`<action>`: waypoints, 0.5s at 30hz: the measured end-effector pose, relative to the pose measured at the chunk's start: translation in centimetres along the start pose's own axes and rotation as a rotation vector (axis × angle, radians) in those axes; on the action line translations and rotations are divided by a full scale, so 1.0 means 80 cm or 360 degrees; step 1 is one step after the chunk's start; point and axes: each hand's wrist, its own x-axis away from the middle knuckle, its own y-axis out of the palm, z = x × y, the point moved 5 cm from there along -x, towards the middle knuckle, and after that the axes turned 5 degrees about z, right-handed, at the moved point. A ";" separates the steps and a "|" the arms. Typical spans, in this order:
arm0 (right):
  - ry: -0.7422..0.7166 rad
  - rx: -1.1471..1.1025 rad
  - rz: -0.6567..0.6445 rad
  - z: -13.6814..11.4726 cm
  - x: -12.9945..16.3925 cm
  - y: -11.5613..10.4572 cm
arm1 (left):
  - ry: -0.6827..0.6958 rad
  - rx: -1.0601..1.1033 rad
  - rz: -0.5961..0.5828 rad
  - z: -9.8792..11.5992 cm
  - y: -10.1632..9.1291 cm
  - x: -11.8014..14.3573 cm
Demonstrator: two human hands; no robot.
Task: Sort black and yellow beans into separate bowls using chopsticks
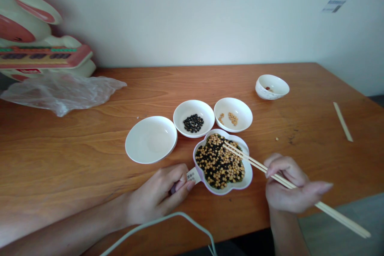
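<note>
My left hand [163, 192] is closed round the handle of a flower-shaped dish [247, 178] with a pale purple rim. Mixed beans [219, 162], black, yellow and some green, fill much of it. In my right hand [286, 186] is a pair of chopsticks [258, 164], their tips close together over the beans; whether they pinch one I cannot tell. Behind the dish, one white bowl [194, 106] holds black beans [193, 123], and another bowl [244, 114] holds several yellow beans [233, 119]. To the left stands a bare white bowl [151, 140].
Farther back is a patterned bowl [271, 92] with a few reddish bits. A loose yellow bean [276, 139] and a paper strip [343, 121] lie at the right. A plastic bag [66, 92] and rabbit-shaped toy [45, 54] sit at the left. A pale cable [168, 216] crosses in front.
</note>
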 end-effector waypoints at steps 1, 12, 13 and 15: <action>0.0000 -0.0001 -0.0003 0.001 -0.001 -0.001 | 0.0004 0.0000 0.0004 0.000 0.000 0.000; 0.0119 0.0078 -0.0032 0.006 -0.006 0.003 | 0.0010 -0.0011 0.0024 0.002 0.000 0.001; 0.0129 0.0083 -0.0024 0.006 -0.006 0.003 | 0.0011 -0.0018 0.0024 0.002 -0.001 0.001; 0.0138 0.0103 -0.0006 0.006 -0.005 0.003 | 0.0009 -0.0027 0.0026 0.003 -0.001 0.000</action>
